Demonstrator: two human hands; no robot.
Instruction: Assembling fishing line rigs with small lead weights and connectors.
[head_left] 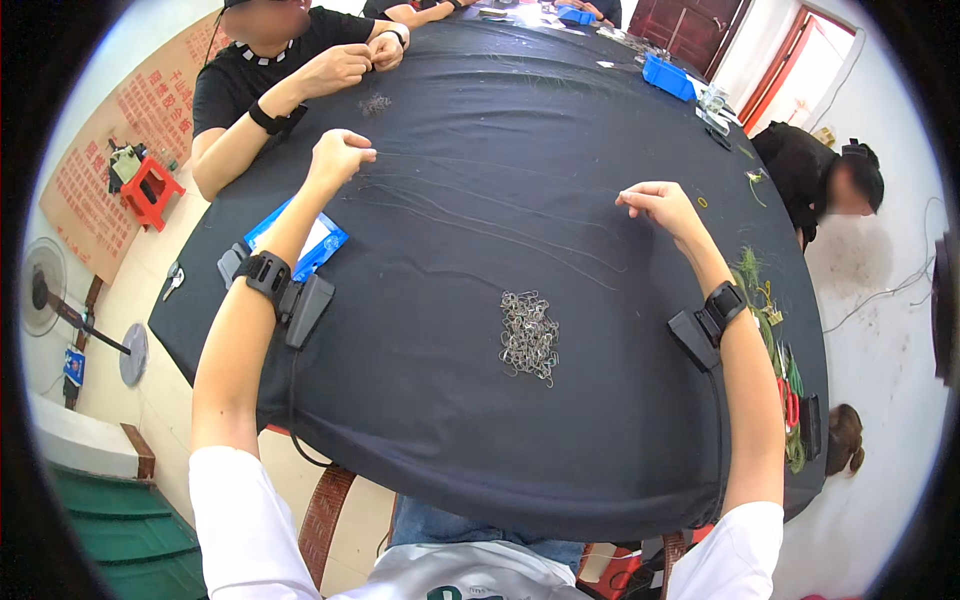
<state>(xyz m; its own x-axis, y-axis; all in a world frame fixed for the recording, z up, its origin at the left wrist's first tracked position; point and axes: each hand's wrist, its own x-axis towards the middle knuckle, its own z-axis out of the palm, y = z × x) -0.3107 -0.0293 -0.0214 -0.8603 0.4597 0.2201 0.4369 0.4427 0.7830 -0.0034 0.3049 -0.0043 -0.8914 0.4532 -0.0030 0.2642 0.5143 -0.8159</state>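
Observation:
My left hand (pixel 340 158) is closed in a pinch at the far left, with a thin dark line (pixel 440 157) running from its fingertips. Out to the right, my right hand (pixel 662 205) is pinched too, and the line stretches faintly toward it above the cloth. Between and below my hands, several loose thin lines (pixel 500 236) lie across the black cloth. A pile of small bent metal hooks (pixel 528 338) sits nearer to me, touched by neither hand.
A blue-and-white packet (pixel 318 245) lies beneath my left forearm. Scissors with red handles (pixel 789 402) and green strands (pixel 750 268) line the right edge of the black-covered table (pixel 420 440). Across from my left hand, a person's hands (pixel 350 65) work near another small pile (pixel 375 104).

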